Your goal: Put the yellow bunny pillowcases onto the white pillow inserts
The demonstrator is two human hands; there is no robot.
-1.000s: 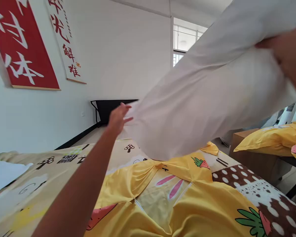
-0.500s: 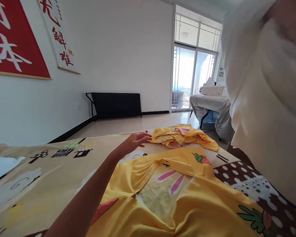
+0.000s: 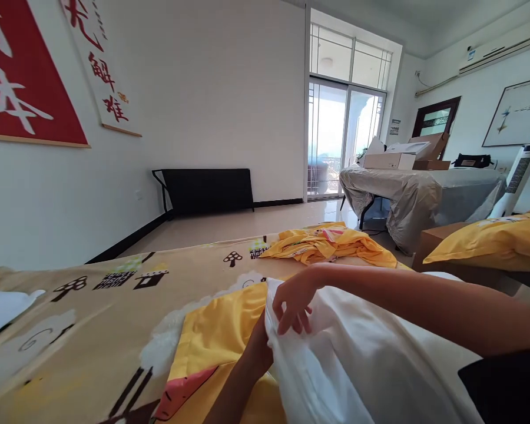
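Touching the white pillow are the left hand and right hand.

right hand: fingers curled downward, frame centre, forearm stretching in from right edge. left hand: partly hidden, forearm rising from bottom edge.

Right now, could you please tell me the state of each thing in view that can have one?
White pillow: bare, lying partly over the yellow cover.
Yellow cover: spread out, partly hidden.
Far yellow cloth: crumpled in a heap.
Yellow pillow: plump.
Table: draped in plastic.
Right hand: fingers curled at the white pillow.
Left hand: fingers hidden.
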